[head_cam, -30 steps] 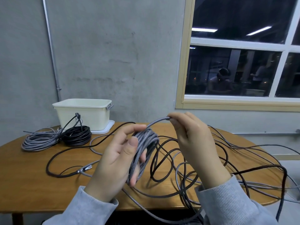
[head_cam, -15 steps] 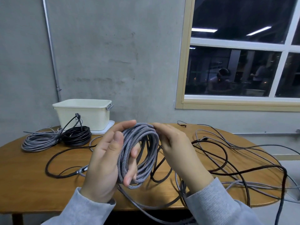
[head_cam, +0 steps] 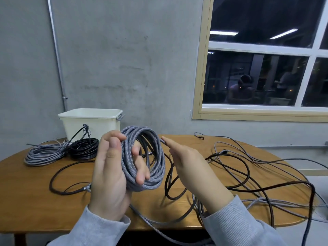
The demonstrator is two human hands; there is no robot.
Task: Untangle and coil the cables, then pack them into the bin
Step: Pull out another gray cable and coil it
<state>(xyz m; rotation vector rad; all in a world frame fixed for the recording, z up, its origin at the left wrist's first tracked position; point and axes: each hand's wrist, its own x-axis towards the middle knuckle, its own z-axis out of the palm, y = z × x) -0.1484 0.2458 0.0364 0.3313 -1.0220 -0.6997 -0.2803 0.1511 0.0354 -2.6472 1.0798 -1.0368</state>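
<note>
**One coil in hand, a tangle to go**

One braided grey coil stands upright above the tabletop, the left hand curled through its loops to keep them stacked. The right hand, fingers straight, steers the incoming strand. Stiff dark cables sprawl right; two finished coils wait beside the cream plastic bin.

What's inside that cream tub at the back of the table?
Nothing can be told: the cream bin shows only its rim and outer wall, so its inside is hidden. A grey coil and a black coil lie in front of it.
</note>
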